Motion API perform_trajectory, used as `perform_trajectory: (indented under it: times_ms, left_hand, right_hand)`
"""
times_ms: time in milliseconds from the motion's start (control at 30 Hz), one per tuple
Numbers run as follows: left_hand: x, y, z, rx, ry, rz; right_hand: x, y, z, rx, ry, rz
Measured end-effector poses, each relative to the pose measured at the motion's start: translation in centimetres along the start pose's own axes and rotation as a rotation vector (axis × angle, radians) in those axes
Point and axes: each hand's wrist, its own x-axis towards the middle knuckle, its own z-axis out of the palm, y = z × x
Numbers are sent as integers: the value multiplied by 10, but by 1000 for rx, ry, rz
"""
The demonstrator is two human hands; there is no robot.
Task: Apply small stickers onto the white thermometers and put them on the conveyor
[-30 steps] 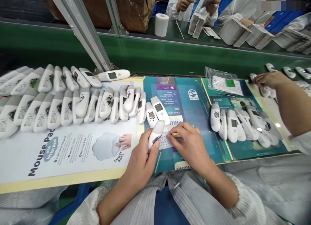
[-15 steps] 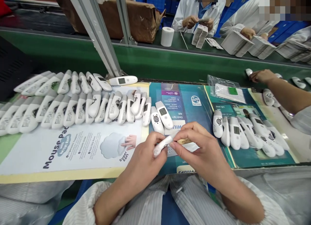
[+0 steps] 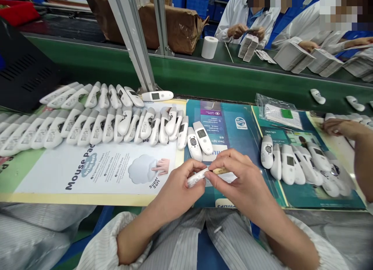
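Observation:
My left hand (image 3: 181, 187) is closed around a white thermometer-like device (image 3: 196, 178), held low over the teal Philips sheet. In my right hand (image 3: 237, 176), thumb and fingers pinch a short wooden stick (image 3: 221, 170), whose tip is at the device's end. Just beyond my hands lie a device with a dark printed figure (image 3: 194, 142) and a grey-topped one with a small screen (image 3: 203, 137). Rows of similar devices (image 3: 100, 126) cover the left side. Another group (image 3: 289, 165) rests to the right.
A metal post (image 3: 135, 40) rises behind the rows. A clear bag with a green label (image 3: 279, 113) lies at the back right. Another person's hand (image 3: 339, 127) is at the far right. Across the green conveyor (image 3: 233, 77) stand a paper roll (image 3: 210, 47) and card stacks (image 3: 294, 56).
The view has shifted, so the table appears slightly further right. The other person's hand has come from the conveyor down to the devices at the right. My hands keep nearly the same hold.

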Motion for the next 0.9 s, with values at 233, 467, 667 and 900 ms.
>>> perform_trajectory:
  times_ms: [233,467,667,900]
  left_hand:
    - [1,-1,2,-1,17,1]
    - [0,-2,2,43,11,-10]
    - [-1,-2,3,53,7,-19]
    - [-1,0,1,20,-10,-10]
  right_hand:
    - [2,1,2,-2,-8,-17]
    - [1,3,2,30,-18,2]
    - [2,4,3,41,-24,12]
    - [2,6,3,19,-15,1]
